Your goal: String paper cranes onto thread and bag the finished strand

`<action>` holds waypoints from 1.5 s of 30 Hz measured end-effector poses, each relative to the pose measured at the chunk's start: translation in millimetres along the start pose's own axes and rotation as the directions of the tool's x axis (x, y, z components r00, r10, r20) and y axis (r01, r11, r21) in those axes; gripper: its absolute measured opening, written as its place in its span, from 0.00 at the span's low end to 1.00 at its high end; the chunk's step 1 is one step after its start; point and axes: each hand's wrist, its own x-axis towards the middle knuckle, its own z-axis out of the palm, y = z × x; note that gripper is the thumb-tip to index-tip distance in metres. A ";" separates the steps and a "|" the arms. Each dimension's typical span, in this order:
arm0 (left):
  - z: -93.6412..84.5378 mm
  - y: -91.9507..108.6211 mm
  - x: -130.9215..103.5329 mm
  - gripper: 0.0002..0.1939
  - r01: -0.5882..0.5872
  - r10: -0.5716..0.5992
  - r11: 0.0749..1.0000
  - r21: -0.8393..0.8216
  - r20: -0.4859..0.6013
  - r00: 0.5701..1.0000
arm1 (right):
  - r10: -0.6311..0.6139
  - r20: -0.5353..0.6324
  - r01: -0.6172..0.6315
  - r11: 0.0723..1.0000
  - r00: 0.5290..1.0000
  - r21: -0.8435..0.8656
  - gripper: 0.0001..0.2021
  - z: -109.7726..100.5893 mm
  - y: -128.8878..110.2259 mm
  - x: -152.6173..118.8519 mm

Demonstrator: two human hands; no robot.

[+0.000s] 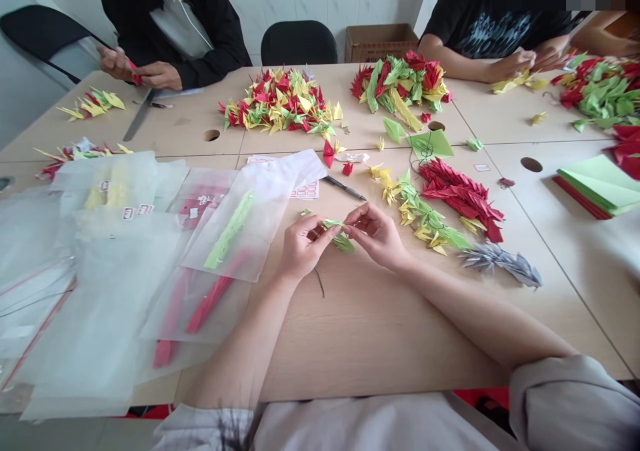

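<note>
Over the middle of the table, my left hand (306, 241) and my right hand (374, 232) come close together with fingertips pinched. Between them is a folded green paper piece (344, 241), partly covered by the fingers. Both hands grip it from either side. A thin dark cord (319, 283) hangs below my left hand onto the tabletop. Just beyond the hands lies a black pen-like tool (345, 188). To the right of my right hand runs a row of green and yellow folded paper cranes (425, 221), beside a red bundle of folded paper (463, 194).
Translucent plastic bags (120, 291) with folded paper cover the left side. Heaps of paper cranes (283, 101) and folded strips (400, 81) stand at the back. Green paper sheets (603, 181) lie right, a grey bundle (503, 263) nearer. Other people sit opposite, folding paper.
</note>
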 end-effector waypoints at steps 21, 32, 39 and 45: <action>-11.2 2.9 4.6 0.13 0.093 -0.098 0.995 0.033 0.244 0.965 | 0.016 0.094 0.001 0.984 0.995 -0.176 0.08 -4.0 1.2 -1.4; -14.9 4.7 5.4 0.14 0.245 -0.201 0.965 -0.089 0.346 0.916 | -0.214 0.174 0.268 0.875 0.961 -0.402 0.02 -8.7 -6.5 1.8; -16.9 2.2 6.2 0.14 0.257 -0.225 0.964 -0.067 0.305 0.925 | -0.266 0.213 0.337 0.815 0.940 -0.471 0.04 -9.6 1.0 2.4; -16.6 -2.3 5.0 0.14 0.292 -0.246 0.948 -0.129 0.289 0.925 | -0.320 0.268 0.416 0.749 0.909 -0.516 0.05 -8.8 -1.2 0.6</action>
